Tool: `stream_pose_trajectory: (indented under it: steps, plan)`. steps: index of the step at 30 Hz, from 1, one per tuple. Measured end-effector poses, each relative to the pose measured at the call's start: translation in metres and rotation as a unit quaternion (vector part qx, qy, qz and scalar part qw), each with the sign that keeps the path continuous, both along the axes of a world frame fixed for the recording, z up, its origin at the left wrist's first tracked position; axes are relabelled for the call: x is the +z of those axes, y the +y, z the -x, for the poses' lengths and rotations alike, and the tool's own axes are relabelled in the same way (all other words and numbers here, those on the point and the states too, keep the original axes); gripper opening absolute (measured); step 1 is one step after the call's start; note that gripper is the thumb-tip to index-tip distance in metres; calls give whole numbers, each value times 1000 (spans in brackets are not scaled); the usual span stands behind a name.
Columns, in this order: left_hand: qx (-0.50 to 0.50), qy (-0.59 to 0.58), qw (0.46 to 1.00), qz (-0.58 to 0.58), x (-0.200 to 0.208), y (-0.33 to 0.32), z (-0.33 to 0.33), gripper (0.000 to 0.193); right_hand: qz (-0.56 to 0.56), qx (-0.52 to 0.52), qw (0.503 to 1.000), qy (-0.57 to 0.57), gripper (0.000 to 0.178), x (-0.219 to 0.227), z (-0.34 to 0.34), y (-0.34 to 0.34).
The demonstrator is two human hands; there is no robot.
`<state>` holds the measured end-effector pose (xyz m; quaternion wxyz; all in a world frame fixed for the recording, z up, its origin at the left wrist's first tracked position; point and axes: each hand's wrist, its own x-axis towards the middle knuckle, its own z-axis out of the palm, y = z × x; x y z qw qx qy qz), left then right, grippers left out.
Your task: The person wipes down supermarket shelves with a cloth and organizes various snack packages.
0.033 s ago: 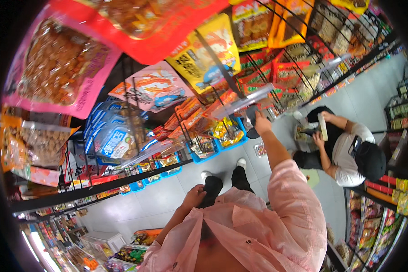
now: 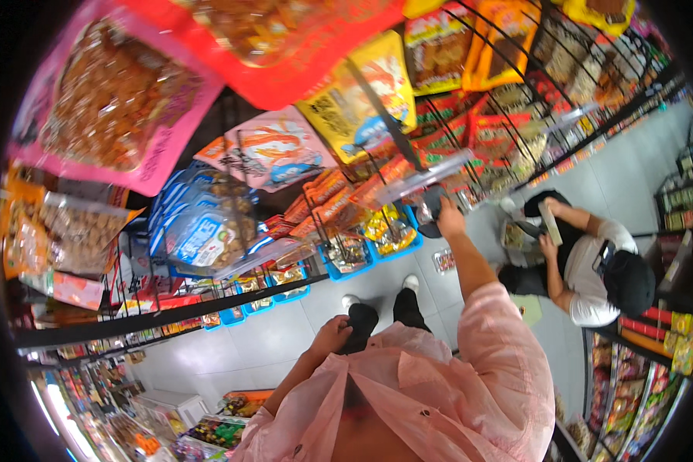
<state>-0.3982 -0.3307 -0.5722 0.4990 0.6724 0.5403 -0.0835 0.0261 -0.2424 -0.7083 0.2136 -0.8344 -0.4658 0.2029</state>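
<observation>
My right hand (image 2: 451, 220) reaches out to the front of a rack of packaged snacks. Its fingers are closed around a dark handheld object (image 2: 431, 206), whose kind I cannot make out. Just beside that object is a clear plastic label strip (image 2: 423, 175) on the rack's front. My left hand (image 2: 333, 336) hangs low beside my dark-trousered leg. Its fingers are loosely curled together, with nothing visible in them. Close to the rack front are a yellow snack bag (image 2: 366, 96), a pale pink snack bag (image 2: 277, 148) and red packets (image 2: 331, 202).
Blue baskets of packets (image 2: 349, 258) stand low under the rack. A person in a white shirt and black cap (image 2: 600, 266) crouches at the right, holding a pale flat object (image 2: 550, 223). A large red bag (image 2: 277, 69) and blue-white bags (image 2: 200, 231) hang near me.
The view has shifted slightly, so the racks sit a little differently in it. My right hand still holds the dark object near the label strip, and my left hand stays low.
</observation>
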Motion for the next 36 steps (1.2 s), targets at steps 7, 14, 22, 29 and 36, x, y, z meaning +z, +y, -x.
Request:
stream_pose_trajectory:
  steps: [7,14,22,29,36]
  plan:
    - [-51,-47,997,-40,10,31,-23,42,315,299,900,-19,46,-82,33,-114]
    - [-43,-60,997,-33,5,24,-36,44,421,69,896,122,31,-38,69,-191]
    - [-93,-87,990,-57,0,25,-40,44,319,27,936,149,36,-17,67,-174]
    - [-29,-162,986,-20,-49,38,-16,55,125,117,967,188,43,39,142,-122]
    - [307,-390,822,281,31,42,20,52,94,87,763,634,43,157,277,-76]
